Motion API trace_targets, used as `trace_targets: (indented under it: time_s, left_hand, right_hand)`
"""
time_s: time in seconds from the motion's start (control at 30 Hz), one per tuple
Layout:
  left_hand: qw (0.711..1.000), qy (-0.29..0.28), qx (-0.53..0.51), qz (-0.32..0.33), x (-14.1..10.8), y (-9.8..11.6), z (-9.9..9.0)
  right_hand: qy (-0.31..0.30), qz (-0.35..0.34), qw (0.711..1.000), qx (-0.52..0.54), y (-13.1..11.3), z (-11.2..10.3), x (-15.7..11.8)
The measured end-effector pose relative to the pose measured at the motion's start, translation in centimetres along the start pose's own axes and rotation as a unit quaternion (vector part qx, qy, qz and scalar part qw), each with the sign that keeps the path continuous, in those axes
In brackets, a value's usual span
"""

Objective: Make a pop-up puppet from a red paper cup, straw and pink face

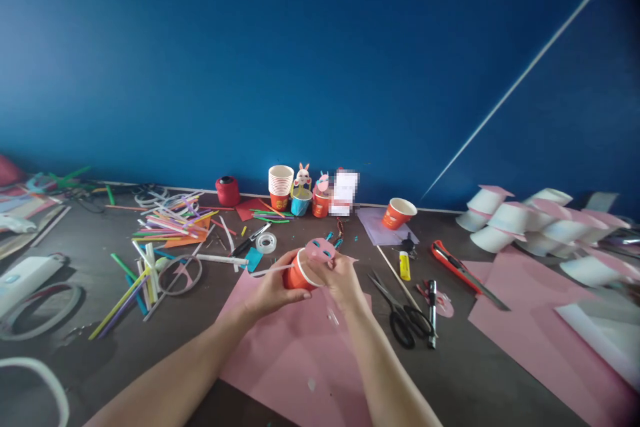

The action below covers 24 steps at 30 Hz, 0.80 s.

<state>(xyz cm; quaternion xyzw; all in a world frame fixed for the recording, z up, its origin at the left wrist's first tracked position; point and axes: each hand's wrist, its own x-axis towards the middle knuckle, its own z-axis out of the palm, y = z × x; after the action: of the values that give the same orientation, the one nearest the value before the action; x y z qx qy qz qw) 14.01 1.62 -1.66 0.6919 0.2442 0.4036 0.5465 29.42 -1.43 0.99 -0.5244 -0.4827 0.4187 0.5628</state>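
Note:
My left hand [267,293] is wrapped around a red paper cup [298,273], which is tilted over the pink paper sheet [290,353]. My right hand [344,280] pinches a pink paper cutout [320,249] with blue eye-like marks, close against the cup's rim. Whether the cutout is stuck to the cup I cannot tell. A thin white strip [270,271] extends left from beside the cup. Behind, against the wall, stand a blue cup [301,203] with a rabbit face and a red cup [321,204] with a pink face.
Black scissors [403,315], a marker [433,313], a yellow tube [405,265] and a red utility knife [465,273] lie to the right. Coloured strips [175,220] and a tape roll [265,242] lie left. Stacked cups [281,181] stand behind; white cups [505,217] crowd the far right.

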Motion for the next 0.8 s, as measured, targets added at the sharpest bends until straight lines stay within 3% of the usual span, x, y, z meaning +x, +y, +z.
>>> trace_targets:
  time_s: [0.23, 0.33, 0.43, 0.57, 0.8]
  left_hand:
    - [0.999, 0.009, -0.029, -0.026, 0.0, 0.4, 0.1]
    - [0.997, 0.049, -0.051, -0.017, 0.2, 0.2, 0.1]
    - [0.993, 0.095, -0.070, -0.011, 0.4, 0.0, 0.1]
    - [0.988, 0.139, -0.063, -0.035, 0.5, 0.0, -0.1]
    - [0.986, 0.137, -0.071, -0.059, 0.6, -0.3, -0.6]
  right_hand:
    - [-0.018, 0.004, 0.998, 0.057, -0.9, -0.1, 0.0]
    - [-0.003, -0.010, 0.995, 0.100, -1.1, -0.4, 0.1]
    - [-0.048, -0.010, 0.993, 0.105, -1.1, -0.9, 0.0]
    - [-0.117, -0.004, 0.992, 0.052, -0.6, -1.2, -0.1]
    - [-0.115, -0.029, 0.989, -0.092, -0.2, -1.2, -0.1]
